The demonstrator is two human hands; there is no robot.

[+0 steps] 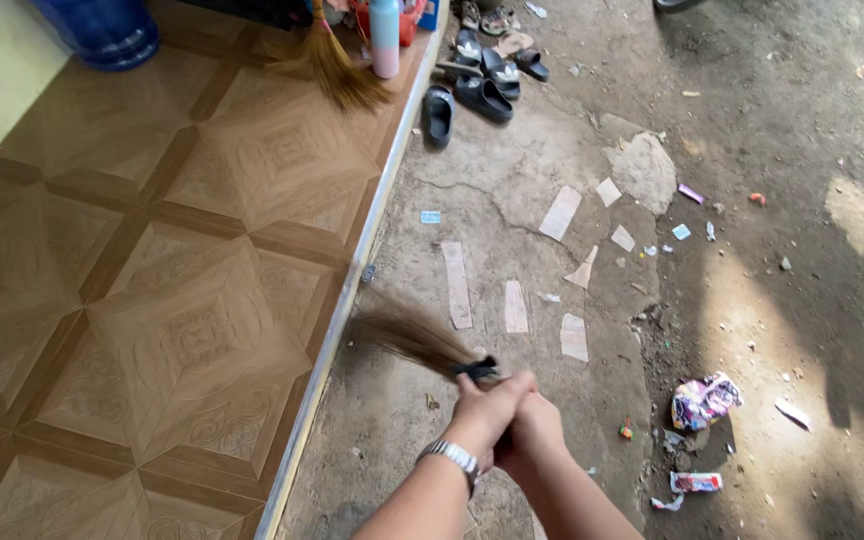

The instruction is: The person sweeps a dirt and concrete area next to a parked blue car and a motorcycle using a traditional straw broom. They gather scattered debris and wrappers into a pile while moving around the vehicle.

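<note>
Both forearms reach forward from the bottom edge, close together and angled up to the left. The left hand (482,405) sits in front, fingers curled shut, a metal watch on its wrist. The right hand (532,435) is closed too, pressed against the left just behind it, knuckles up.

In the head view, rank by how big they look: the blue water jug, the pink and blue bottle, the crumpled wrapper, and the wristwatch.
1. blue water jug, though cut off by the frame
2. pink and blue bottle
3. crumpled wrapper
4. wristwatch

The bottle and the wrapper look close; the bottle is farther away, so that order is unsure.
</note>
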